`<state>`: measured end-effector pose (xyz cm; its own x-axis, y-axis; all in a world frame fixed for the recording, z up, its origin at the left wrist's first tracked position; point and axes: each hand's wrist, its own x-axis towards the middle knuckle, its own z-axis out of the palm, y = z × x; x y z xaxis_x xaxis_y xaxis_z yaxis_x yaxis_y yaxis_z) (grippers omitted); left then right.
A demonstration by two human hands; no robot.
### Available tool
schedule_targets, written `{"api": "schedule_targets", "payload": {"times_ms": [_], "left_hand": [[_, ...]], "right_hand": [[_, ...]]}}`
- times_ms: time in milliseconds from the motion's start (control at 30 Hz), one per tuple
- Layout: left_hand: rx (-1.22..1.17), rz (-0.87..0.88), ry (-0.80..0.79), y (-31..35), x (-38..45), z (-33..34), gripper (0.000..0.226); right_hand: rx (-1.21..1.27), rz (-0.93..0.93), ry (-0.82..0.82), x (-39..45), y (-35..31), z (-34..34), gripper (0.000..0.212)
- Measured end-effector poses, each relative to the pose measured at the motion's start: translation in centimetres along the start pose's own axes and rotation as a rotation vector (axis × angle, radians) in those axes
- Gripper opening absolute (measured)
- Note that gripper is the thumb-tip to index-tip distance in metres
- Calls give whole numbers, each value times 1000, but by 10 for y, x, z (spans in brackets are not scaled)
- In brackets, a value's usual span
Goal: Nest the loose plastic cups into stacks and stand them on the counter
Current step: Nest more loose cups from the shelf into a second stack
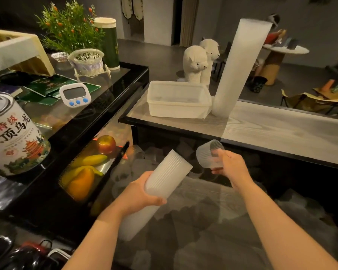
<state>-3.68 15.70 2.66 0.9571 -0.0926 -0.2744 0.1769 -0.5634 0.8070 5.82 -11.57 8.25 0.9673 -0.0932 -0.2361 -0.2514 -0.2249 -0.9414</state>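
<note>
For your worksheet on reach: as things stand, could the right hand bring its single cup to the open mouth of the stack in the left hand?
Probably yes. The right hand holds the single cup just beside the open mouth of the stack gripped by the left hand, with nothing between them.

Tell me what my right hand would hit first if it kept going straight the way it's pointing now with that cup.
Probably the dark front edge of the counter. The right hand, gripping a single cup, points up and left toward it; depth is unclear, so it may pass beneath.

Dim warm light, glare on glass, edges bent, bg maybe soft
</note>
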Motion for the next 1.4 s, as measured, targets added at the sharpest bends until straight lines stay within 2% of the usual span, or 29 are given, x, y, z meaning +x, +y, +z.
{"api": "schedule_targets", "payload": {"times_ms": [100,233,333,500,600,733,833,867,967,1033,1100,1167,1233,1400], "left_hand": [[26,42,-36,10,-5,1,97],[42,88,-63,20,-5,1,94],[11,130,-61,28,-6,0,94],[-11,202,-48,49,-8,-1,84],[-1,227,-54,62,-7,1,88],[-69,251,-55,90,-4,7,92],[-108,299,-35,113,-1,14,89],[-118,312,-22,118,1,15,89],[-151,345,19,144,7,24,93],[-188,369,62,165,12,28,90],[-246,400,114,187,18,30,89],[-296,447,160,207,22,30,89],[-312,487,176,225,28,31,88],[-280,520,150,262,51,40,90]], "right_hand": [[3,-46,-122,-10,-24,-11,14],[-209,-192,-325,-16,-52,-17,33],[-388,-221,-431,-17,-66,-19,38],[-452,-216,-489,-19,-81,-36,32],[-505,-236,-501,-20,-91,-45,30],[-571,-274,-437,-30,-104,-51,32],[-517,-296,-319,-32,-111,-63,20],[-475,-282,-312,-33,-114,-64,23],[-203,-283,-310,-40,-118,-77,56],[20,-364,-345,-53,-120,-82,58],[135,-416,-361,-64,-118,-85,61],[107,-449,-369,-66,-113,-87,83],[5,-468,-306,-67,-113,-88,96],[-6,-509,-137,-51,-129,-111,98]]}}
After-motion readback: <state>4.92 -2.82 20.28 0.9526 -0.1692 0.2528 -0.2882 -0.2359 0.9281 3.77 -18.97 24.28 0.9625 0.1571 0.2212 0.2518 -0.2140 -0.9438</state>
